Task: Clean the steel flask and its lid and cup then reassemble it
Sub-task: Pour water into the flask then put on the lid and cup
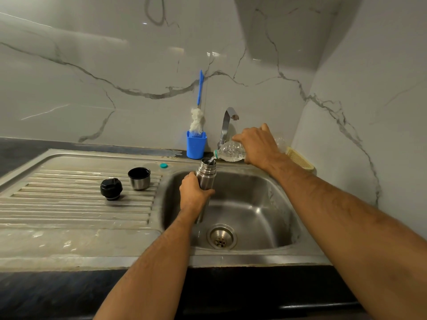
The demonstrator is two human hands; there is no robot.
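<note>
My left hand (193, 192) grips the open steel flask (206, 175) by its middle and holds it upright over the sink basin (261, 204). My right hand (258, 146) holds a clear plastic bottle (231, 152) tipped on its side, and water runs from its mouth into the flask's opening. On the ribbed drainboard (69, 204) to the left sit the black lid (111, 188) and the steel cup (139, 178), mouth up. The flask's lower part is hidden behind my left hand and wrist.
A blue holder (196, 145) with a blue-handled white bottle brush (197, 121) stands behind the sink, next to the steel tap (227, 122). A small teal bottle cap (163, 165) lies on the sink rim. A yellow basket (300, 159) sits in the right corner.
</note>
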